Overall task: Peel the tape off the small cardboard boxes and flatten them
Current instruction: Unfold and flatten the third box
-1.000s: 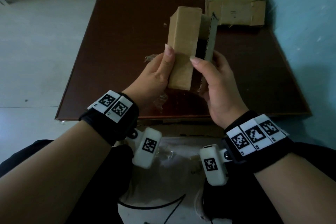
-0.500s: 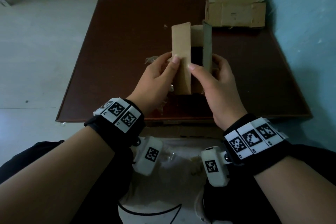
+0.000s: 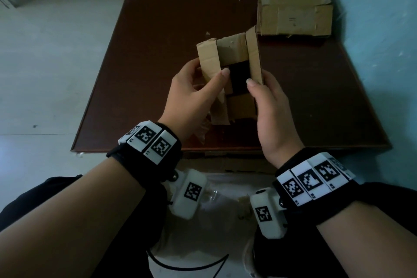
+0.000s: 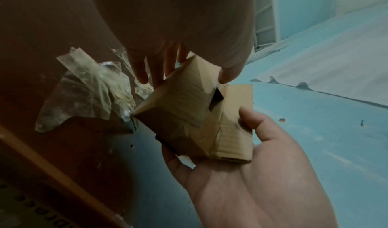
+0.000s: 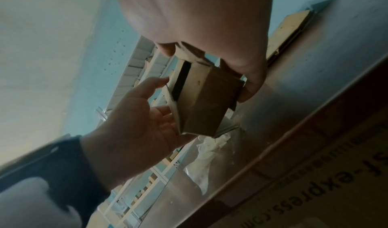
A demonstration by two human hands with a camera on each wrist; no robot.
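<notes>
Small cardboard box (image 3: 228,79) held above brown table (image 3: 135,70), long axis running away from body, open top up. Left hand (image 3: 194,95) grasping left flap, thumb on top. Right hand (image 3: 268,106) grasping right flap. Both equally near; likely next: flaps spread apart, walls collapsed sideways. Peeled tape (image 4: 84,88) heaped below.

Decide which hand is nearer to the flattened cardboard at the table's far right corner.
Right. The right hand holds the small box's right side, below the flattened cardboard; the left hand is farther left.
</notes>
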